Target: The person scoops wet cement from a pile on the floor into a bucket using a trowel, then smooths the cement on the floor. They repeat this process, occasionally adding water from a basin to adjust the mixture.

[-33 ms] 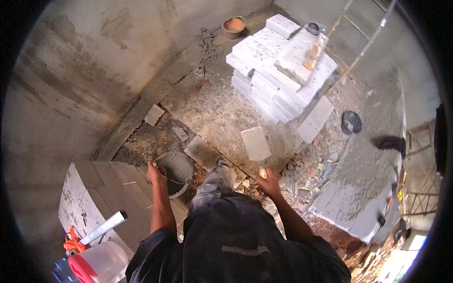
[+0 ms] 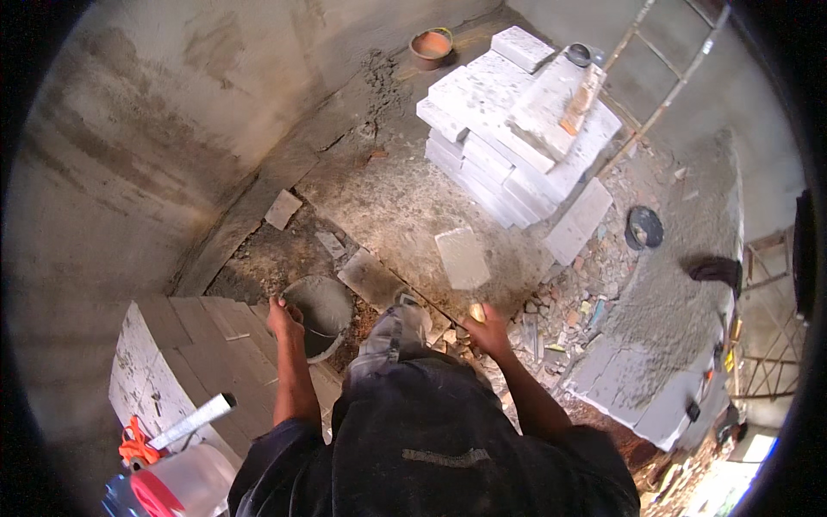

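Observation:
My left hand (image 2: pixel 282 318) is closed on the edge of a round bucket (image 2: pixel 324 351) beside my left leg. Wet grey mortar (image 2: pixel 317 302) lies inside the bucket. In my right hand (image 2: pixel 488 329) is the pale handle of a trowel (image 2: pixel 463 258), its flat, light rectangular blade pointing away from me over the floor. The blade looks coated with a pale grey layer. My right fingers wrap round the handle, in front of my legs and to the right of the bucket.
White blocks are stacked (image 2: pixel 508 129) ahead. An orange-brown bucket (image 2: pixel 431 49) stands by the back wall. Rubble (image 2: pixel 564 319) and a black bucket (image 2: pixel 643 227) lie right; a ladder (image 2: pixel 663 95) leans behind. Left are a grey block stack (image 2: pixel 194 332) and a plastic jug (image 2: pixel 194 482).
The trowel blade has shifted slightly left, and my right hand with it. The whole view has moved a little. My left hand stays on the bucket.

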Motion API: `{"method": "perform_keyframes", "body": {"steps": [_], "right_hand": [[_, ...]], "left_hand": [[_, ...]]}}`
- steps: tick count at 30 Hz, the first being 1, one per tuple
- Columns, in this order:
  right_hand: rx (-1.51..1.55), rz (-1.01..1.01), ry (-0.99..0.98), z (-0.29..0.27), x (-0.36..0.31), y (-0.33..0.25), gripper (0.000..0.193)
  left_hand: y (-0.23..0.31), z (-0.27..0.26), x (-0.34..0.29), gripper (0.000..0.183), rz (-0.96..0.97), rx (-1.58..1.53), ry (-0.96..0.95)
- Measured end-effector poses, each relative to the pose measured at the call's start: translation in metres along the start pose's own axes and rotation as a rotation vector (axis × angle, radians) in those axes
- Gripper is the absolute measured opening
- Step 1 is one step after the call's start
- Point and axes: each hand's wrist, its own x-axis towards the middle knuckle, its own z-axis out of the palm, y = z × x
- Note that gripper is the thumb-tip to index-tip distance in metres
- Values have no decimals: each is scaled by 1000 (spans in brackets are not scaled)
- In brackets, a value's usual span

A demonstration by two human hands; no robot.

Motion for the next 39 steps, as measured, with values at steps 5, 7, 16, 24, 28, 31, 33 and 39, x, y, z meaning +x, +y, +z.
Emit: {"method": "perform_keyframes", "body": {"steps": [5,7,16,24,28,31,33,39], "right_hand": [[-111,-94,-106,9,86,-77,34],[-215,-175,-122,8,111,-101,32],[-646,-273,-555,20,282,-197,38],[-525,-166,-914,0,400,-330,39],[-526,-68,-886,11,450,-355,41],[-472,-77,-699,44,491,-356,42],[-516,-148,-529,72,527,-358,41],[290,205,-165,143,640,-348,36]], "left_hand": [[48,52,16,26,20,-87,2],[66,78,22,26,63,-100,28],[148,240,52,26,180,21,186],[199,322,101,22,171,64,186],[207,360,118,23,223,42,153],[225,398,133,24,234,60,151],[232,413,162,24,203,78,102],[203,463,235,21,43,16,77]]}}
